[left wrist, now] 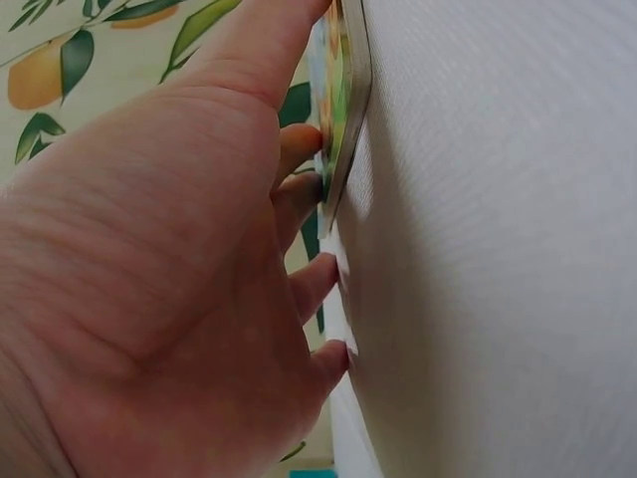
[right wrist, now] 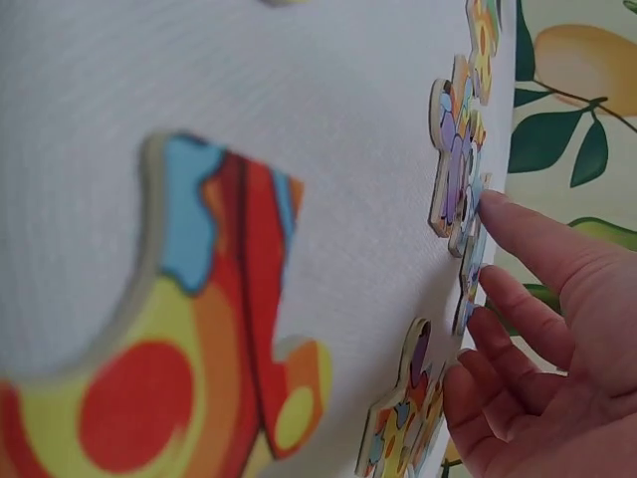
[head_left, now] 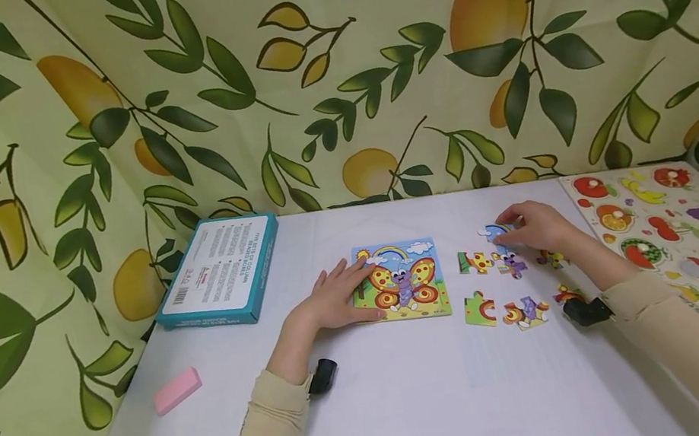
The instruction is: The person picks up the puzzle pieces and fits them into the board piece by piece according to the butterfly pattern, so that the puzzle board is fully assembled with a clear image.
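My left hand (head_left: 337, 299) rests with spread fingers on the left side of a square butterfly picture board (head_left: 412, 281). In the left wrist view the board's edge (left wrist: 355, 110) lies at the fingertips, and other fingers touch the cloth. My right hand (head_left: 537, 227) pinches a blue rainbow puzzle piece (head_left: 494, 231) between thumb and fingers, just above a purple butterfly-face piece (head_left: 512, 265). Around it lie loose pieces: a yellow-winged one (head_left: 477, 263), a green one (head_left: 479, 310), a purple-bodied one (head_left: 526, 312) and a red-and-yellow one (right wrist: 214, 329). The right forearm partly hides others.
A teal-and-white box (head_left: 216, 275) lies at the back left, with a pink block (head_left: 177, 390) nearer the front. On the right, a fruit picture board (head_left: 668, 257) lies partly behind the right forearm. Leaf-patterned cloth (head_left: 329, 98) hangs behind the white table.
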`<state>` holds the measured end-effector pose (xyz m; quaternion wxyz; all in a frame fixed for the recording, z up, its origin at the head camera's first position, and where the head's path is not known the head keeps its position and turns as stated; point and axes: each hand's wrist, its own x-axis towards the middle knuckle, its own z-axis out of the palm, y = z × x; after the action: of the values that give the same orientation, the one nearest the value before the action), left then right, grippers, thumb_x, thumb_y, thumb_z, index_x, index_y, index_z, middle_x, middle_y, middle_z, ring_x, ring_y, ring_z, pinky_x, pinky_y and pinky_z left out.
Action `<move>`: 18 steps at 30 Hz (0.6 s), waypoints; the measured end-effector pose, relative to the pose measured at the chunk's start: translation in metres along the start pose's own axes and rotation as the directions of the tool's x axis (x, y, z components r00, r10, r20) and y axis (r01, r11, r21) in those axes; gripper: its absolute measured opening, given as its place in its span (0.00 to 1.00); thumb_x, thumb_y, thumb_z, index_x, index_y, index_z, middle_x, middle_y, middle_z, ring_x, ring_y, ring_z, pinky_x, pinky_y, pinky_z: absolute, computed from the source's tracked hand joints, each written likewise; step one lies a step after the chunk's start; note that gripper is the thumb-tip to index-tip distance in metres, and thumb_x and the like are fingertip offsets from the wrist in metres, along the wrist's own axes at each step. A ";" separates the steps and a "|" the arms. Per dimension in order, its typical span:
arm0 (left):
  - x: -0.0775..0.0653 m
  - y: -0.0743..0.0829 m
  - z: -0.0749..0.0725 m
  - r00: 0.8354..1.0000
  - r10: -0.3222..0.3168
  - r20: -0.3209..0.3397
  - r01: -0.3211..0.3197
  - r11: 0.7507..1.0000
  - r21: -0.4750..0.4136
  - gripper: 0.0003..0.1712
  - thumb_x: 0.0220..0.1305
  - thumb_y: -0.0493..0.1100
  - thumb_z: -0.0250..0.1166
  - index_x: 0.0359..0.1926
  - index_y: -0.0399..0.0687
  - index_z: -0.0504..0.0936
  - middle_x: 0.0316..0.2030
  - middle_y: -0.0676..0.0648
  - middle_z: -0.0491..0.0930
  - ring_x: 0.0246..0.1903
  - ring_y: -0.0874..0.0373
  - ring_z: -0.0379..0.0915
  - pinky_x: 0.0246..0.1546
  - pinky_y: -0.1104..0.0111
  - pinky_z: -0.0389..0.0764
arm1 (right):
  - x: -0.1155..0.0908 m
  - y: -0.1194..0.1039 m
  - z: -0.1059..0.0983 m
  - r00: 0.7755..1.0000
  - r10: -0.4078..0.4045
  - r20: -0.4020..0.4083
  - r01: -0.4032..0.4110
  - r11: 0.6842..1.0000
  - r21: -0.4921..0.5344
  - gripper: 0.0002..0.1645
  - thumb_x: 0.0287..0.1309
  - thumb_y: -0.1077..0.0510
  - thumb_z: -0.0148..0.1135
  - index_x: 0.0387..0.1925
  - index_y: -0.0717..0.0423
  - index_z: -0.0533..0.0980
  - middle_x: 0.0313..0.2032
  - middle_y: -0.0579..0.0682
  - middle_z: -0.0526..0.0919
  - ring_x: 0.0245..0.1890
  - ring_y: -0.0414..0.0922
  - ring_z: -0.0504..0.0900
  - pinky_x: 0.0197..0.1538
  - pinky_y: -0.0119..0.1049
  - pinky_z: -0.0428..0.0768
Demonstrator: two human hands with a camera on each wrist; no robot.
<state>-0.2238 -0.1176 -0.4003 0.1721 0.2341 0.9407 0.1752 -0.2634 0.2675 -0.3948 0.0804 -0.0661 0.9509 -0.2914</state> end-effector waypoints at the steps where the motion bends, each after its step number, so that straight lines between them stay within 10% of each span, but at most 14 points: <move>1: 0.000 0.000 0.000 1.000 0.001 0.000 -0.001 1.000 0.003 0.50 0.56 0.66 0.67 0.76 0.61 0.57 0.76 0.54 0.45 0.75 0.49 0.32 0.71 0.49 0.33 | 0.000 0.000 0.000 1.000 0.000 -0.001 0.000 1.000 -0.001 0.30 0.59 0.50 0.67 0.54 0.69 0.73 0.49 0.66 0.76 0.45 0.58 0.71 0.46 0.48 0.75; 18: 0.001 -0.001 0.001 1.000 -0.007 -0.001 0.007 1.000 0.006 0.50 0.56 0.66 0.66 0.75 0.63 0.56 0.76 0.55 0.46 0.75 0.50 0.32 0.72 0.49 0.33 | 0.002 -0.008 0.006 0.996 -0.025 -0.091 0.035 0.993 0.116 0.21 0.69 0.51 0.57 0.55 0.61 0.73 0.46 0.61 0.76 0.43 0.54 0.69 0.41 0.40 0.71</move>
<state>-0.2244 -0.1175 -0.4019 0.1718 0.2311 0.9421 0.1719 -0.2641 0.2573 -0.3952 0.0373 -0.0625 0.9336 -0.3507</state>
